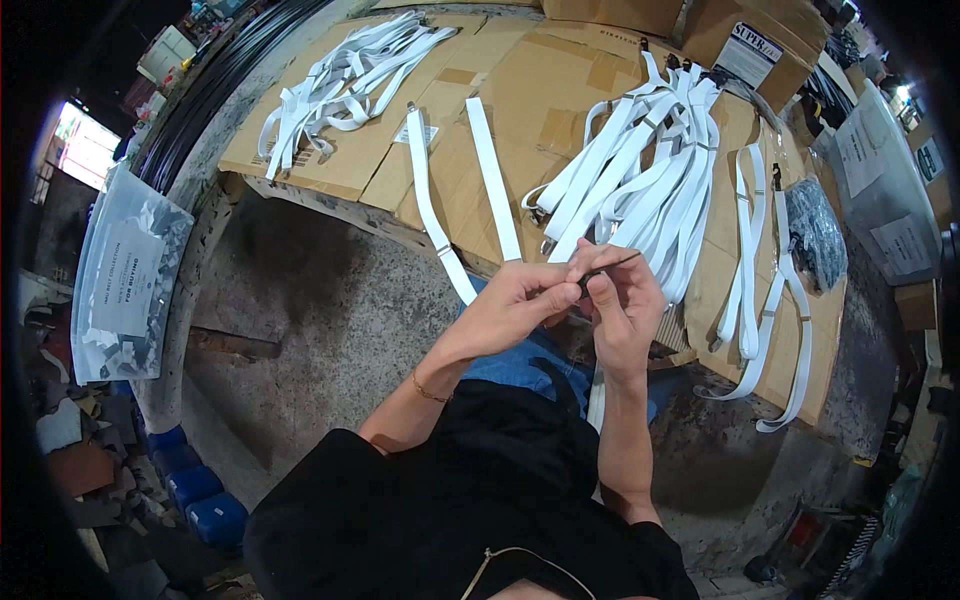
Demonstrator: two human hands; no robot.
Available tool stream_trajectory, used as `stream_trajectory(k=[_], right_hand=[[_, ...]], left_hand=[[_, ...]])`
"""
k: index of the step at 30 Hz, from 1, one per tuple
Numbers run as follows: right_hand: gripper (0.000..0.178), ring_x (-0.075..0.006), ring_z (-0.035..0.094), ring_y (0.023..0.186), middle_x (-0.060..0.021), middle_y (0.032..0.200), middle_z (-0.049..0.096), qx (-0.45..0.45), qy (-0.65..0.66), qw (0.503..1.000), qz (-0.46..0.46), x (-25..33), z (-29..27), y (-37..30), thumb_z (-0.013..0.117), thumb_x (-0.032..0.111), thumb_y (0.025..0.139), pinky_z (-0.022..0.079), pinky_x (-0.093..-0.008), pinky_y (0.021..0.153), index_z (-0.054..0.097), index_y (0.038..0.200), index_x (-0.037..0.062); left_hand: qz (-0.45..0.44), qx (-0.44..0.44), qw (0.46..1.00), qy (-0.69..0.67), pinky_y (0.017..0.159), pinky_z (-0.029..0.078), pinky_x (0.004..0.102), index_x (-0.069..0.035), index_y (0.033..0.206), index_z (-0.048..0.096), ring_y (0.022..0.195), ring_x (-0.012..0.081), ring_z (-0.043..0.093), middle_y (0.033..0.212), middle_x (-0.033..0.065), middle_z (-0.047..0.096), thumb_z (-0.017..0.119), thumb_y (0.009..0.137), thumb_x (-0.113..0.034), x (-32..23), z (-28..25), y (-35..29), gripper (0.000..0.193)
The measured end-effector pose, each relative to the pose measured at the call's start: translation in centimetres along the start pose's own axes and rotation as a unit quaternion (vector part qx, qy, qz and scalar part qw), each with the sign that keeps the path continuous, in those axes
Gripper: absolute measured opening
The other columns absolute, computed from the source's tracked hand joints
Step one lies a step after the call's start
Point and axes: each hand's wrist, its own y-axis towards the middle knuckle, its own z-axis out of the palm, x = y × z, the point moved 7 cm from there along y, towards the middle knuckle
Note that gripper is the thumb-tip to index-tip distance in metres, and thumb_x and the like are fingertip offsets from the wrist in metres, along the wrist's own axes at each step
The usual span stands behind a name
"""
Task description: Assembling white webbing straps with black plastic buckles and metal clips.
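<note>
Dim workshop clutter (85,470) surrounds the work, and the corners of the view are lost to the black fisheye rim. Flattened cardboard (480,75) covers most of the curved tabletop (868,335), whose dark edge shows at the right.

Over the near edge, both hands meet on a small dark piece (592,280). The left hand (520,308) has its grip closed, thumb and forefinger pinching the piece; the right hand (626,312) pinches it from the other side, its grip also closed. Fingers cover so much of the piece that its kind cannot be made out; a thin dark end sticks out past the right fingertips. Two white strap lengths (484,160) run down toward the left hand, their lower parts hidden, so whether they join cannot be told.

A translucent bin (128,355) at the far left holds many small greyish pieces, blurred through its wall and partly covered by a label. Another translucent bin (862,130) stands at the right, its contents too cloudy to tell. Near it, a clear plastic bag (815,238) contains a dark mass of unclear kind. Cardboard boxes (790,35) at the top are cut off, their insides out of sight. White straps lie in a left bundle (355,85) and a larger right bundle (645,170), overlapping too much to count; the right hand hides part of the latter.
</note>
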Motion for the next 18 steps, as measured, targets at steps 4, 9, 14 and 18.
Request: stream_trajectory(k=[4,9,14,18], right_hand=[[0.009,-0.0099,0.052,0.073,-0.0061,0.082,0.058,-0.033,0.023,0.999,-0.031,0.4,0.4,-0.1,0.057,0.004,0.087,0.037,-0.0347,0.098,0.051,0.094,0.0005],[0.01,-0.0141,0.054,0.076,-0.0056,0.078,0.057,-0.028,0.089,0.996,-0.016,-0.1,0.3,-0.4,0.059,0.005,0.085,0.028,-0.0422,0.105,0.052,0.091,0.001],[0.013,-0.0197,0.054,0.083,-0.0061,0.079,0.058,0.016,0.26,0.965,-0.025,-0.8,0.4,-0.6,0.063,0.01,0.084,0.027,-0.0468,0.106,0.054,0.093,0.0054],[0.012,-0.02,0.051,0.095,-0.0041,0.08,0.058,0.053,0.321,0.944,-0.056,-1.2,0.8,-0.3,0.061,0.009,0.085,0.028,-0.0471,0.106,0.053,0.093,0.0098]], left_hand=[[0.054,-0.012,0.997,0.053,0.051,0.029,0.0233,0.004,0.072,0.053,0.058,0.0058,0.035,0.061,-0.0035,0.04,0.056,0.09,-0.017,-0.5,0.3,-0.1,0.028],[0.049,-0.055,0.994,0.082,0.054,0.032,0.024,0.006,0.074,0.056,0.061,0.0058,0.039,0.065,-0.0013,0.047,0.06,0.087,-0.014,-0.2,0.6,-0.9,0.023],[0.116,-0.089,0.983,0.111,0.069,0.041,0.0219,0.006,0.094,0.065,0.078,0.0085,0.053,0.084,0.0064,0.062,0.065,0.081,-0.008,-2.4,1.8,-1.9,0.019],[0.173,-0.164,0.951,0.196,0.066,0.045,0.0237,0.005,0.097,0.064,0.076,0.0126,0.057,0.088,0.0118,0.064,0.067,0.075,-0.004,-4.1,2.5,-2.6,0.023]])
